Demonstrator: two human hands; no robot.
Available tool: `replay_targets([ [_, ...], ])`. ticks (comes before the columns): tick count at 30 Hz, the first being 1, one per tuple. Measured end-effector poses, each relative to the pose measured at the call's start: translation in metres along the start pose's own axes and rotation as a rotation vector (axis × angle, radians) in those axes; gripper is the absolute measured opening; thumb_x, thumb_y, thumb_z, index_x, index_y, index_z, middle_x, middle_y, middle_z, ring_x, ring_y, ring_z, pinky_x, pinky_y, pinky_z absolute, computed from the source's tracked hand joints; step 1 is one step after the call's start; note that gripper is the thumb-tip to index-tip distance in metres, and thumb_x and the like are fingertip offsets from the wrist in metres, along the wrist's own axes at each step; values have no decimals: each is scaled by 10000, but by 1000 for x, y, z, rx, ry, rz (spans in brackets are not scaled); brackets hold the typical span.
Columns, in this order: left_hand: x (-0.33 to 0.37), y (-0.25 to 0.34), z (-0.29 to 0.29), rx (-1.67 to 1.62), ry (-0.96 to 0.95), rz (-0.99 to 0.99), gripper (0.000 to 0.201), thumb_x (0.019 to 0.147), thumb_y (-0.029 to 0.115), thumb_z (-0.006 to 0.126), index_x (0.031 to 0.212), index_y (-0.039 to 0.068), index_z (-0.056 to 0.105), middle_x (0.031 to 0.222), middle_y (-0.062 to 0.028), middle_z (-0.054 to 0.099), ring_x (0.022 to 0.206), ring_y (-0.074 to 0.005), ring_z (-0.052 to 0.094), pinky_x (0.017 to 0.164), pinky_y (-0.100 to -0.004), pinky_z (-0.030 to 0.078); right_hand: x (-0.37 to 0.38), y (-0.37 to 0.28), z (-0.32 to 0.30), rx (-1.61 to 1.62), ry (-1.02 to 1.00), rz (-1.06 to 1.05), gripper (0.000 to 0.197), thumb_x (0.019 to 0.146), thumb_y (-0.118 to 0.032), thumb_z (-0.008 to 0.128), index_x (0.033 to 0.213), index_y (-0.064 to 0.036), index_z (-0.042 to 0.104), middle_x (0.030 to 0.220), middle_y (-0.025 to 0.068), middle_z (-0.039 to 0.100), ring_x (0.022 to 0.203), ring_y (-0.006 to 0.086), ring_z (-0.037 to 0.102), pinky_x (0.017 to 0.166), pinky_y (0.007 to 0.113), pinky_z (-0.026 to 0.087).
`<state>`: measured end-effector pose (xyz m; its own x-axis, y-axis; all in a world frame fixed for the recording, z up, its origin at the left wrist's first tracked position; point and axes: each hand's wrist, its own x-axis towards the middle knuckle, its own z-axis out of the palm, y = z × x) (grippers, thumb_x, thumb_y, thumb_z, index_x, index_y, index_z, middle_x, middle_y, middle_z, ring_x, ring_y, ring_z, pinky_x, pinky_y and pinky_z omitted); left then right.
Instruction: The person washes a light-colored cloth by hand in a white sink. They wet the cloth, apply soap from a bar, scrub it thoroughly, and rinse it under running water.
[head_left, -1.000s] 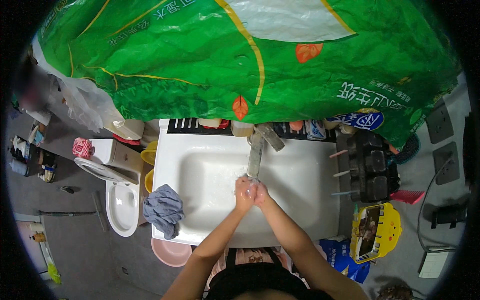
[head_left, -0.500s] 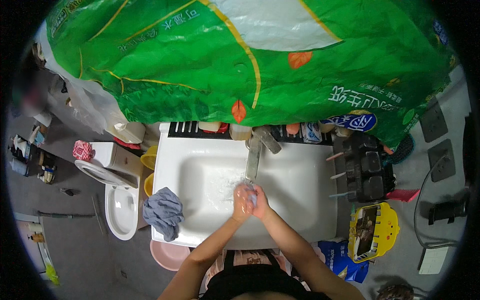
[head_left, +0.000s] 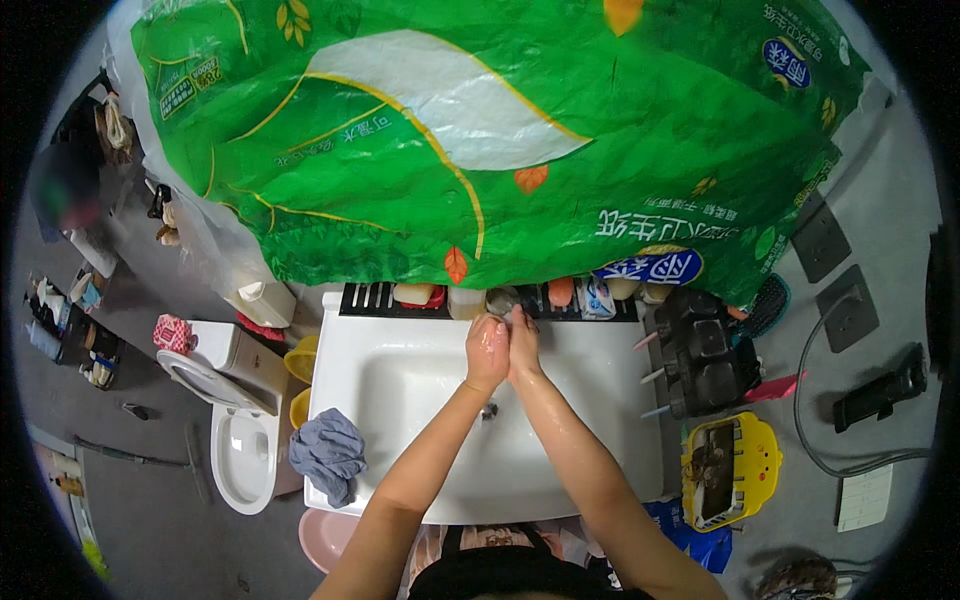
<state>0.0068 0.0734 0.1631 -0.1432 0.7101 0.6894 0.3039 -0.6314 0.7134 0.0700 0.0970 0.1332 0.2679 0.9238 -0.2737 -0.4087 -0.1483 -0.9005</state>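
L hand (head_left: 488, 352) & R hand (head_left: 523, 345) had just moved up from mid-sink to the tap (head_left: 501, 298); a moment earlier they were pressed together under the spout, w/ water splashing in the sink (head_left: 620, 400). Now the spout was hidden behind them, the drain (head_left: 488, 411) showed & no splash was visible, so rinsing had prob. paused, tho flow behind the hands couldn't be ruled out.

L fingers looked loosely curled, skin wet, right beside R hand; can't tell if they held anything. R fingers pointed up, fairly straight, v. close to the tap; can't tell if they touched or gripped it. Tap sat at the sink's back edge, only its grey top visible, btwn the jar (head_left: 466, 303) & a pink item (head_left: 561, 292). Cloth (head_left: 328, 455) hadn't moved, bunched on the L rim.
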Motion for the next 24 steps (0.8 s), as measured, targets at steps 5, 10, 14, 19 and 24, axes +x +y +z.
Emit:
replay_targets([
  [5, 8, -5, 4, 38, -55, 12, 224, 823, 112, 387, 643, -17, 418, 604, -175, 422, 544, -332, 399, 489, -381, 309, 9, 1, -3, -2, -2, 52, 373, 875, -282, 369, 1045, 26, 492, 1070, 143, 507, 950, 230, 485, 817, 315, 378],
  [10, -7, -6, 2, -54, -106, -148, 282, 855, 168, 375, 640, -12, 405, 594, -159, 392, 531, -282, 387, 486, -361, 304, 2, 14, -11, -75, 14, -78, 339, 866, -278, 380, 933, 21, 521, 939, 119, 519, 861, 199, 471, 752, 296, 375],
  [14, -56, 7, -33, -164, -57, -464, 307, 873, 203, 373, 637, 8, 402, 602, -95, 417, 543, -207, 385, 518, -324, 324, -55, 10, -30, -435, -125, -135, 340, 860, -301, 402, 889, 23, 501, 795, 29, 501, 750, 123, 426, 695, 254, 360],
  [19, -146, -4, -58, -371, 122, -856, 312, 885, 276, 366, 749, 20, 482, 730, -38, 515, 690, -129, 457, 658, -264, 382, -117, 65, -83, -320, -293, 215, 274, 824, -273, 501, 939, -26, 526, 843, 26, 529, 777, 110, 477, 712, 245, 386],
  [24, -186, -46, -65, -274, -141, -1028, 366, 877, 303, 378, 979, -4, 550, 860, -46, 539, 806, -110, 457, 752, -233, 355, -94, 137, -145, 12, -269, 1018, 232, 730, -151, 607, 908, -19, 538, 845, 60, 561, 718, 139, 553, 594, 255, 460],
])
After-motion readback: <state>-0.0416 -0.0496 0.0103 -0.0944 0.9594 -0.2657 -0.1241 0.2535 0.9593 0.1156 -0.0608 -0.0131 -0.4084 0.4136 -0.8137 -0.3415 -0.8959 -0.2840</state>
